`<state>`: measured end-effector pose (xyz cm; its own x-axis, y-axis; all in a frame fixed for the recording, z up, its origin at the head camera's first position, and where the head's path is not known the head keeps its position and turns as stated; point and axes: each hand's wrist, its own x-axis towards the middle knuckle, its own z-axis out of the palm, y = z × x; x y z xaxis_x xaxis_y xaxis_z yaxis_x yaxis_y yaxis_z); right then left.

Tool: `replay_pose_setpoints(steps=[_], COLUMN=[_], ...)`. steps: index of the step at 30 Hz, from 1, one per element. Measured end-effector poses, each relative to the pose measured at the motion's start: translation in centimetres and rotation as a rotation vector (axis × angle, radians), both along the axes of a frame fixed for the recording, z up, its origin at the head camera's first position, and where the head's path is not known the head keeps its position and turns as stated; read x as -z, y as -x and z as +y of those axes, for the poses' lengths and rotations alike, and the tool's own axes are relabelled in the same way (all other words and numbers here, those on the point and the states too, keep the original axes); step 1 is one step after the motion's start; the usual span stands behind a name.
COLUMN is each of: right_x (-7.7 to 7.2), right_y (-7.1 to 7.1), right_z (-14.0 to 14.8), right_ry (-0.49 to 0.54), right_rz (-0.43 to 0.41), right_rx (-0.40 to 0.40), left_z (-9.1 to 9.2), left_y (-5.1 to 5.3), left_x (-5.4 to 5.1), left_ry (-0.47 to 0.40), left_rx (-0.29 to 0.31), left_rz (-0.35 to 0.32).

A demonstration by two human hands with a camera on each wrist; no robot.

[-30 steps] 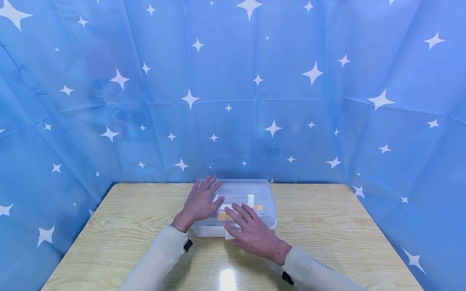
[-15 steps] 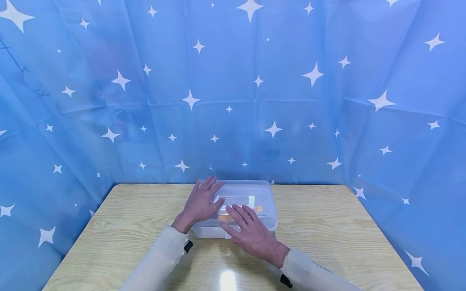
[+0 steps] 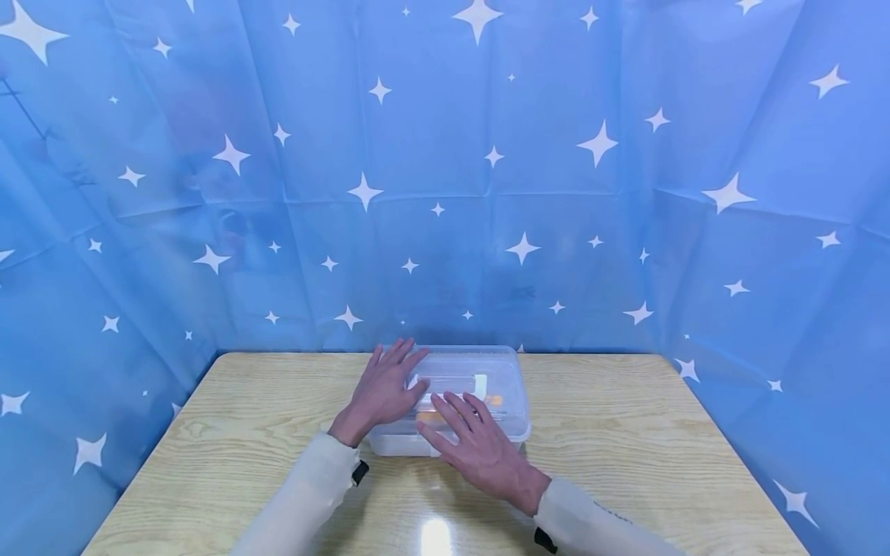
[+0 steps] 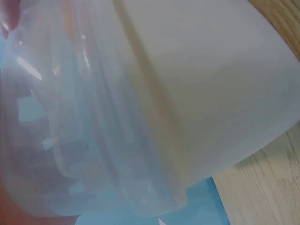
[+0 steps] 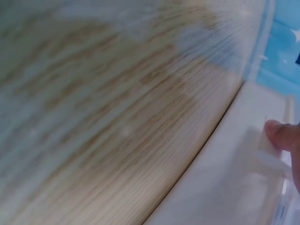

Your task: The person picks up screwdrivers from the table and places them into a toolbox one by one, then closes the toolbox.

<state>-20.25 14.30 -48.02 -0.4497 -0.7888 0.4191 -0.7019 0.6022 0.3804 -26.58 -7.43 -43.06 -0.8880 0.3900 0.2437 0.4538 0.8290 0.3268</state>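
Note:
A translucent plastic box with a lid stands near the table's back edge. Orange and white items show dimly through it. My left hand rests on the lid's left part, fingers spread and pointing away. Over the front edge lies my right hand, its fingers extended on the lid and its thumb at the front. In the right wrist view the thumb touches the box's front side beside a clear latch tab. The left wrist view shows the box's side wall and a pale sleeve.
A light wooden table extends to both sides of the box and in front of it. Behind and beside it hangs a blue curtain with white stars. Light glares on the tabletop near the front.
My right thumb has shifted slightly left and up along the box's front edge. The white tab there hangs out less than before. My left hand stays in place.

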Motion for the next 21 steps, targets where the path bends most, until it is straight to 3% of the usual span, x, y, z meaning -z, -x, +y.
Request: replay_pose_setpoints(steps=[21], right_x=[0.09], right_y=[-0.34], right_z=[-0.64], right_ry=[0.045], right_rz=[0.013], right_rx=[0.019], left_z=[0.25], left_y=[-0.09], left_x=[-0.15], left_ry=[0.024], left_rx=[-0.018], left_rz=[-0.018])
